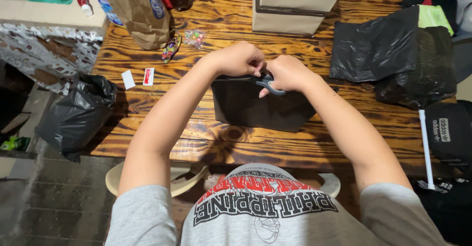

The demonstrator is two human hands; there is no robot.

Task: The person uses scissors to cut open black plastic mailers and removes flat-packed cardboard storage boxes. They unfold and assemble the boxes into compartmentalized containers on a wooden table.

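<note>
A dark brown sheet of stiff material (255, 106) stands in front of me over the wooden table (196, 143). My left hand (239, 59) pinches its top edge, fingers curled. My right hand (287, 73) is closed on grey-handled scissors (268, 85) at that same top edge, right next to the left hand. The blades are hidden behind the hands and the sheet.
Black plastic bags (393, 49) lie at the right, another black plastic bag (73, 113) hangs off the left edge. A brown paper bag (140, 10), a beige fabric box (292, 2), small candies (194, 37), two paper scraps (137, 77) and a white rod (427, 147) are also here.
</note>
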